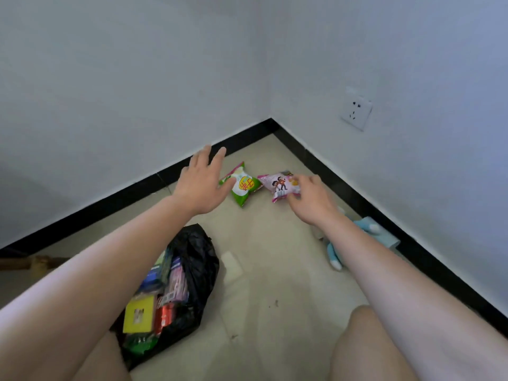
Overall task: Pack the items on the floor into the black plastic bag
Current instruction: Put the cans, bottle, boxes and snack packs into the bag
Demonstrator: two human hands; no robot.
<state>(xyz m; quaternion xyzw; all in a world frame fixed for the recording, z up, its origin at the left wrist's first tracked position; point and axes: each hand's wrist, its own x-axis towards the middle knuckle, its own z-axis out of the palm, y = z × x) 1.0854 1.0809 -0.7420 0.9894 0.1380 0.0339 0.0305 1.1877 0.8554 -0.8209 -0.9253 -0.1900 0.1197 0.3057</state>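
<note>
Bulging black plastic bag [196,259], mouth open

A white wall socket [356,110] sits above the glossy black skirting board [343,177] — beige tiled floor [275,270] below, perhaps faintly stained.

I am looking down into a corner of a room where two plain pale walls [137,78] meet just above the middle of my view. A glossy black skirting board [115,200] runs along the foot of both walls and turns at the corner. On the right-hand wall a white power socket [356,111] sits a little above the skirting. The floor [275,270] is pale beige tile with a soft sheen, marked by a few small dark specks towards the near side. At the far left edge a brownish wooden piece [30,262] lies low against the floor; I cannot tell what it is. The light is even and cool.
</note>
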